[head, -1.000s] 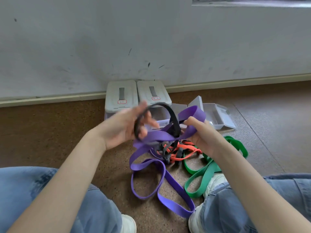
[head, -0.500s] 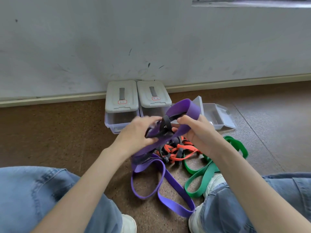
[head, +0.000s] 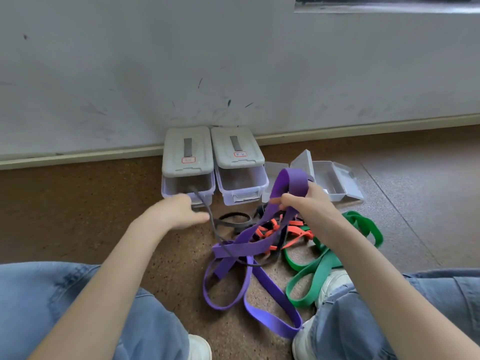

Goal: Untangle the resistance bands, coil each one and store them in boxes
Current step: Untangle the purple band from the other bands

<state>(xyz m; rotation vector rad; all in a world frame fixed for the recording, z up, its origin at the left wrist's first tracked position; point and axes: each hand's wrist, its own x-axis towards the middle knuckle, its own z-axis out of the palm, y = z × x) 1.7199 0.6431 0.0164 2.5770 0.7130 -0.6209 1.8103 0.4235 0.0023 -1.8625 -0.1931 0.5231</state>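
Observation:
My right hand [head: 304, 203] grips a wide purple band [head: 262, 237] and lifts one loop of it above the pile; the rest trails down to the floor between my feet. My left hand [head: 176, 211] has swung left and pulls a thin black band [head: 205, 206] taut; the band runs from the hand down under the purple one. More black band [head: 235, 222] lies in loops on the floor. An orange band [head: 293, 233] is knotted in the middle of the pile. A green band [head: 322, 266] lies at the right by my shoe.
Two lidded clear boxes [head: 188, 183] [head: 241, 183] stand against the wall's skirting. Right of them are open clear boxes [head: 330, 183] with raised lids. My knees in jeans and white shoes [head: 330, 284] frame the pile on the cork floor.
My left hand has left the purple loop and moved left and down, drawing the black band out of the tangle. The right hand still holds the purple band up.

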